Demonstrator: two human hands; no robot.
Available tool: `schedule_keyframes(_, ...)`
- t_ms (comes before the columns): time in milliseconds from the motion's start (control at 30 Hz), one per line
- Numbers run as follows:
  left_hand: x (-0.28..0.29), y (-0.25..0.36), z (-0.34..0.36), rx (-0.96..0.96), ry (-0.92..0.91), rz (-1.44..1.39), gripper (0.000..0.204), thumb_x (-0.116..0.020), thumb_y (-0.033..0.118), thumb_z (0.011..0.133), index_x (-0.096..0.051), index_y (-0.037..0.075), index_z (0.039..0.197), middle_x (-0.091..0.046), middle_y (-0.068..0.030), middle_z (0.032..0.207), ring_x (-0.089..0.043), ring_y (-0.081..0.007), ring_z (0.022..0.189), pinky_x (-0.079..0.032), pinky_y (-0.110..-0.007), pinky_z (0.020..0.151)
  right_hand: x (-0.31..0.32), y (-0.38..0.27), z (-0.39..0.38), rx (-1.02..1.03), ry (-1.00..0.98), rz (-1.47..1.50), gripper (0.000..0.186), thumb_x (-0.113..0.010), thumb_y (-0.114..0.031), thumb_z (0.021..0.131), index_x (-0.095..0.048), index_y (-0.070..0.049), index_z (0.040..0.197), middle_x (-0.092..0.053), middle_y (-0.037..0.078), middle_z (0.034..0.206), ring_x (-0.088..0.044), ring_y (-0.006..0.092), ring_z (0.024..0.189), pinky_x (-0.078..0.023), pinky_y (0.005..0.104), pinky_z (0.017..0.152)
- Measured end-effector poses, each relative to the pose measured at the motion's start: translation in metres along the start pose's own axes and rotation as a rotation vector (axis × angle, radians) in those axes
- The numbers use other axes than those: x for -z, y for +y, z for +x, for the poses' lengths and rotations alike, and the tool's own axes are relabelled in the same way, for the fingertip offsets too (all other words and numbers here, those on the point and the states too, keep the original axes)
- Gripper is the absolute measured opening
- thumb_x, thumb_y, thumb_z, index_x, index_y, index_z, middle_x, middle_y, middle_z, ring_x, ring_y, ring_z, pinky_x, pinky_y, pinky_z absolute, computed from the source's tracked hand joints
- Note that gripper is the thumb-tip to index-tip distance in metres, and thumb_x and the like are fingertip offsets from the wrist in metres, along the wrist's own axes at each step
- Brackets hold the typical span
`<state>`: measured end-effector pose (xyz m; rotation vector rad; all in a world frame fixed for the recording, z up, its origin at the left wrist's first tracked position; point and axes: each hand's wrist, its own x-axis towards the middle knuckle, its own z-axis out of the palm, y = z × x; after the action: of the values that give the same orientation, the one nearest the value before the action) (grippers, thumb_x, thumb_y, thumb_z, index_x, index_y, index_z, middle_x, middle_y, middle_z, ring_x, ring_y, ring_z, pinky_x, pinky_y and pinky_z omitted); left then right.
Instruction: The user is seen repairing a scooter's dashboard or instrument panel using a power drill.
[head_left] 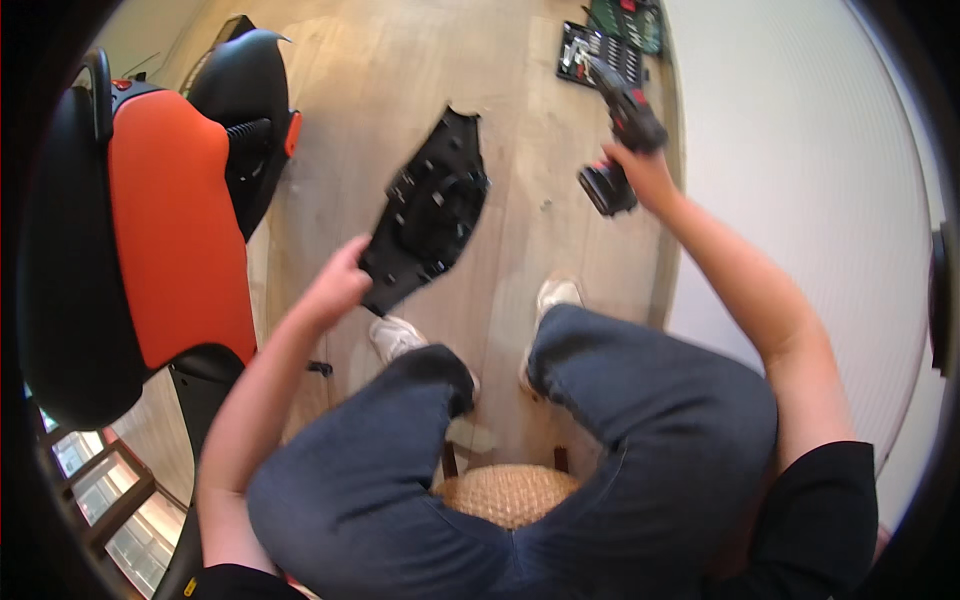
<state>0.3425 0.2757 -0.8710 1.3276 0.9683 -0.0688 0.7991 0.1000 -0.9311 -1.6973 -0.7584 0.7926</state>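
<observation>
Holding the likely light, stiff panel (432,205), your left fingers (357,256) clamped its graspable rim; right fingers (618,155) gripped the drill (637,122)

Lettering, numbers and signs: none readable. Label-like marks, listed by place:
- Yellow patch (190,587) with dark marking, on a black surface at lower left; too small to read.
- Small red patch (122,85) at the top of the orange-and-black machine (175,220); too small to tell whether a label or a plain part.
- Red accents on the dark drill (635,122); blurred, no legible wording.
- Red patch (628,5) on the green tool case (650,35), at the upper edge; indistinct.
</observation>
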Motion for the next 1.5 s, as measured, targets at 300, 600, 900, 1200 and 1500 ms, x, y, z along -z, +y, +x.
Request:
schedule_keyframes(300,-0.024,0.136,-0.12,0.035,0.253,-0.144,0.062,-0.042,-0.01,0.074,-0.048,-0.008,0.136,-0.066,-0.0224,0.109,-0.074,-0.0292,0.081,-0.067,-0.044,0.068,-0.053,-0.269,-0.132,-0.354,-0.252,0.28,0.02,-0.075,-0.019,0.091,-0.062,-0.004,0.086,-0.061,0.003,0.071,-0.057,0.0118,0.06,-0.049,0.0283,0.056)
schedule_keyframes(600,-0.045,0.105,-0.162,-0.109,0.214,-0.531,0.051,-0.05,-0.005,0.087,-0.053,-0.002,0.138,-0.063,-0.0166,0.118,-0.07,-0.0264,0.097,-0.065,-0.046,0.079,-0.067,-0.303,-0.237,-0.504,-0.425,0.147,0.023,-0.078,-0.018,0.089,-0.062,-0.002,0.095,-0.057,0.0,0.067,-0.051,0.0083,0.052,-0.04,0.0268,0.05)
schedule_keyframes(900,-0.04,0.076,-0.118,0.178,-0.167,-0.726,0.051,-0.049,-0.002,0.081,-0.048,0.005,0.131,-0.058,-0.014,0.112,-0.066,-0.0268,0.091,-0.06,-0.055,0.08,-0.059,-0.26,-0.203,-0.562,-0.478,0.007,0.022,-0.077,-0.017,0.088,-0.063,-0.002,0.096,-0.056,0.0,0.067,-0.052,0.0085,0.052,-0.04,0.0265,0.049)
schedule_keyframes(1200,-0.029,0.09,-0.117,0.141,-0.034,-0.541,0.035,-0.054,0.007,0.095,-0.059,0.005,0.129,-0.069,-0.0106,0.115,-0.071,-0.0217,0.101,-0.058,-0.04,0.084,-0.055,-0.264,-0.182,-0.38,-0.333,0.236,0.034,-0.077,-0.015,0.088,-0.061,0.001,0.113,-0.058,0.0,0.073,-0.053,0.0071,0.053,-0.044,0.0236,0.05)
schedule_keyframes(1500,0.024,0.079,-0.134,-0.086,-0.01,-0.593,0.029,-0.066,0.018,0.094,-0.068,-0.002,0.115,-0.074,-0.0103,0.104,-0.073,-0.0196,0.09,-0.057,-0.03,0.081,-0.049,-0.253,-0.184,-0.038,-0.092,-0.433,0.037,-0.088,-0.017,0.078,-0.068,-0.001,0.104,-0.066,0.006,0.081,-0.059,0.015,0.074,-0.051,0.0338,0.071)
